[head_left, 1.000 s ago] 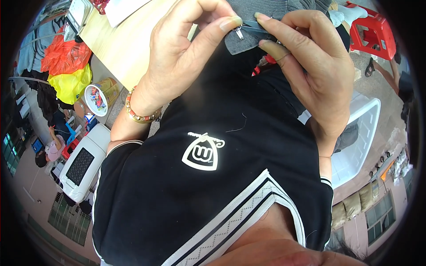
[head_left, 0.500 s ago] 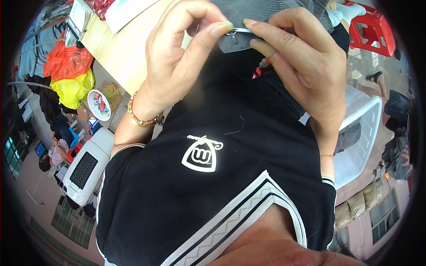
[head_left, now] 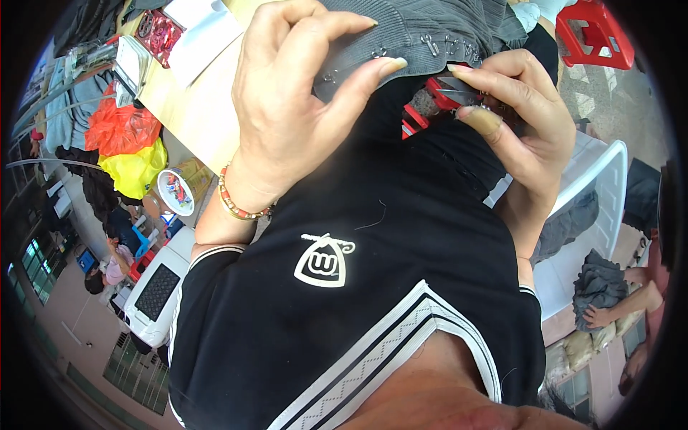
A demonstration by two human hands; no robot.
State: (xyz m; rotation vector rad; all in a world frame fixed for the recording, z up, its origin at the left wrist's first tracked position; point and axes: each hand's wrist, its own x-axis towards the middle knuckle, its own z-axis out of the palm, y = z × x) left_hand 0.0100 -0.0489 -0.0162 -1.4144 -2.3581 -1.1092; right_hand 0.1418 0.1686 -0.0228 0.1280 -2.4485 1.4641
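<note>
Hands: left hand pinches one grey garment; right hand grips one red clipper.

The one view comes from the camera on my head, the left of a side-by-side pair, and it looks steeply down my own front. My black shirt fills the lower middle, very close to the lens. My left hand and right hand sit near the top of the picture, close up. The fisheye bends the table at upper left and crowds the floor toward the dark round rim.
</note>
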